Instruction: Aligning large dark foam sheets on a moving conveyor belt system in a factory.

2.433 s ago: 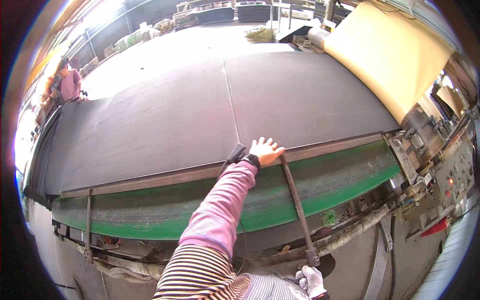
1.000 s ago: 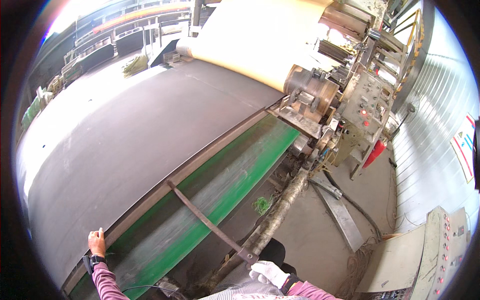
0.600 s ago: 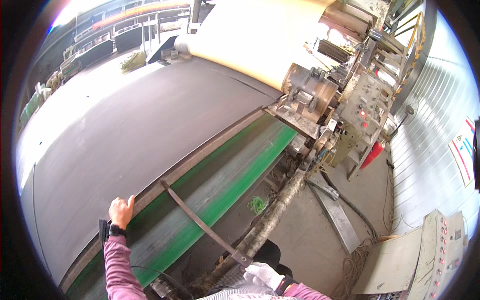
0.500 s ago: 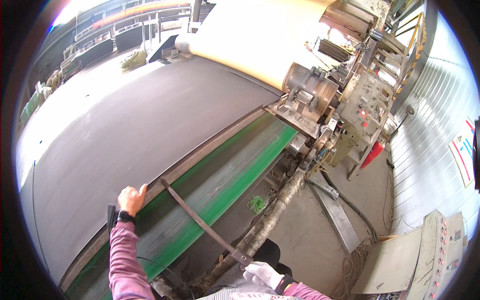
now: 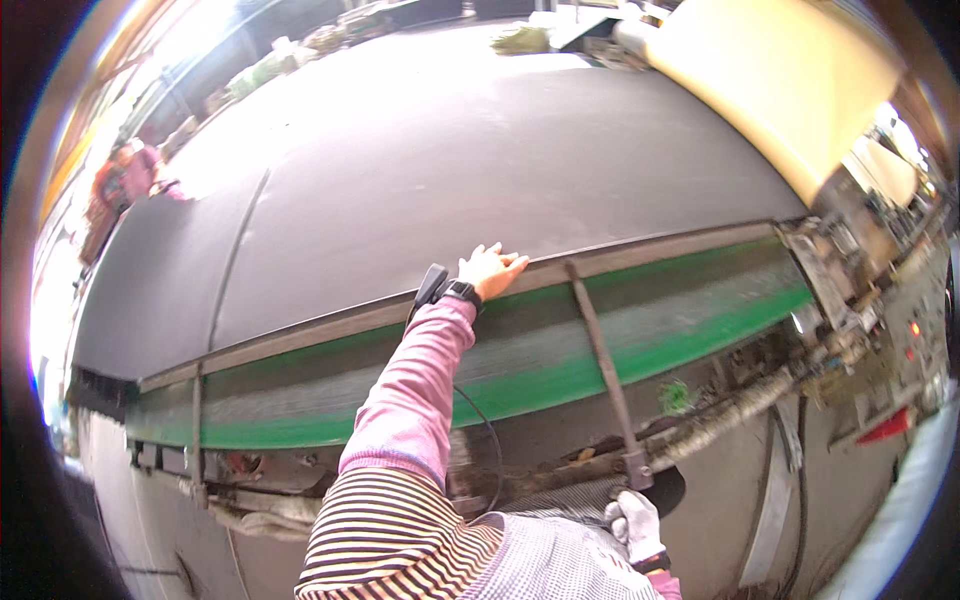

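My left hand (image 5: pixel 490 271) is bare, its fingers spread over the near edge of a wide dark grey sheet (image 5: pixel 520 170). A black watch (image 5: pixel 462 291) sits on that wrist, beside a dark device (image 5: pixel 431 284) with a cable. My right hand (image 5: pixel 634 522), in a whitish glove, is low and close to my body, just below the end of a rusty metal bar (image 5: pixel 603 362). Its fingers are curled; what they hold, if anything, is hidden. A green belt (image 5: pixel 520 395) with a worn grey middle runs under the sheet's edge.
A yellow sheet (image 5: pixel 770 80) slopes over a roller at the far right. Machinery with red lights (image 5: pixel 912 330) stands beyond the belt's right end. A long pipe (image 5: pixel 725 412) runs below the belt. At the far left, a person (image 5: pixel 135 175) is by the sheet's end.
My view has swung left, bringing the sheet's left end and a person into sight. My left hand remains at the sheet's edge, with its fingers more spread. My right hand stays near the bar's end.
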`<state>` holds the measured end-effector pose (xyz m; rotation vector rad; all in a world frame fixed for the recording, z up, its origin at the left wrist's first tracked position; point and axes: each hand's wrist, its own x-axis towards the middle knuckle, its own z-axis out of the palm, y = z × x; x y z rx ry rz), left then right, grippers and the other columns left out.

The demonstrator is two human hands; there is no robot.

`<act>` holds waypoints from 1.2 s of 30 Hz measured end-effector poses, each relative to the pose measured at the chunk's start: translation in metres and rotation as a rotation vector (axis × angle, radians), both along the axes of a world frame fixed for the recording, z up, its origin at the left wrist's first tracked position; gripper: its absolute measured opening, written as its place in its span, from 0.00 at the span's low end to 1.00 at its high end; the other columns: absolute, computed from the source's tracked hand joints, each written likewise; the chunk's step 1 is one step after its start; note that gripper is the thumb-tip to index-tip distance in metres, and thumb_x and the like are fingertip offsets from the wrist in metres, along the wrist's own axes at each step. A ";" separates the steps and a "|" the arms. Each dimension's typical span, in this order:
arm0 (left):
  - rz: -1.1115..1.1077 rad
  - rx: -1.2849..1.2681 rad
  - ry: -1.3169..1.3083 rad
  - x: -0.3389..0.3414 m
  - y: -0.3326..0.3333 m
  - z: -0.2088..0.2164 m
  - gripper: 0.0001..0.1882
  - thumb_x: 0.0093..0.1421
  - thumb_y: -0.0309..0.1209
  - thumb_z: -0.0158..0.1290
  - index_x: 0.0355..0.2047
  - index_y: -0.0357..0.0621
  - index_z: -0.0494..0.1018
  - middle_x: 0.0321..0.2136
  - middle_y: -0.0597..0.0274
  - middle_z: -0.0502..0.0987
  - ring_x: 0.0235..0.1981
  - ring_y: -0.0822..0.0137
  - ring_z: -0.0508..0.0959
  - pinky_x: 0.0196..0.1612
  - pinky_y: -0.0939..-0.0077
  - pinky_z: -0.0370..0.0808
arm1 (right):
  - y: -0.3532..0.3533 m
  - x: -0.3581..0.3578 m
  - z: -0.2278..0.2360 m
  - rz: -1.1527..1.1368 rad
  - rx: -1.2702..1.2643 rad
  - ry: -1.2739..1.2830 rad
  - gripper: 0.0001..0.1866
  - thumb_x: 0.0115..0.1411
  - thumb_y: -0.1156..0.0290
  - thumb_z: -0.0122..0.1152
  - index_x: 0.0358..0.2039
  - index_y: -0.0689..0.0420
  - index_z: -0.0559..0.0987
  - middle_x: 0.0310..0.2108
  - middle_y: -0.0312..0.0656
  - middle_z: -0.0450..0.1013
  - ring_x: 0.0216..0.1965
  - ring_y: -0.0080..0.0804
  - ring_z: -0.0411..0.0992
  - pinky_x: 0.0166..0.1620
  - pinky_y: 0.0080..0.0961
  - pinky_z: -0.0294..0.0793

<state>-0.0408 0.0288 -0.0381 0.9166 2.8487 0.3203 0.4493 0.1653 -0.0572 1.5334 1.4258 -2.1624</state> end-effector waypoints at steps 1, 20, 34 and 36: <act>0.071 -0.017 -0.041 -0.001 -0.031 0.002 0.31 0.60 0.62 0.35 0.55 0.64 0.69 0.63 0.55 0.59 0.63 0.49 0.57 0.61 0.46 0.56 | -0.001 -0.001 -0.001 -0.039 -0.042 0.034 0.09 0.58 0.67 0.51 0.33 0.57 0.76 0.18 0.37 0.72 0.09 0.16 0.57 0.11 0.16 0.53; 0.107 0.395 -0.180 -0.030 -0.133 -0.011 0.21 0.65 0.40 0.41 0.50 0.38 0.71 0.50 0.51 0.72 0.55 0.56 0.69 0.58 0.62 0.63 | 0.006 0.009 -0.008 0.090 -0.066 0.037 0.15 0.59 0.57 0.55 0.40 0.52 0.78 0.28 0.32 0.77 0.19 0.16 0.66 0.20 0.16 0.62; -0.174 -0.280 0.543 -0.040 -0.138 -0.056 0.19 0.66 0.37 0.39 0.50 0.36 0.66 0.40 0.39 0.72 0.49 0.41 0.71 0.53 0.56 0.68 | 0.011 0.008 -0.011 0.007 -0.175 0.045 0.13 0.59 0.61 0.56 0.40 0.55 0.77 0.27 0.34 0.76 0.16 0.15 0.64 0.17 0.13 0.60; -0.031 -0.259 0.543 -0.037 -0.093 -0.060 0.26 0.67 0.47 0.37 0.44 0.33 0.70 0.38 0.39 0.73 0.47 0.44 0.72 0.50 0.58 0.70 | 0.011 0.007 -0.009 0.016 -0.168 0.054 0.14 0.59 0.62 0.56 0.40 0.56 0.77 0.26 0.35 0.76 0.14 0.14 0.63 0.16 0.13 0.58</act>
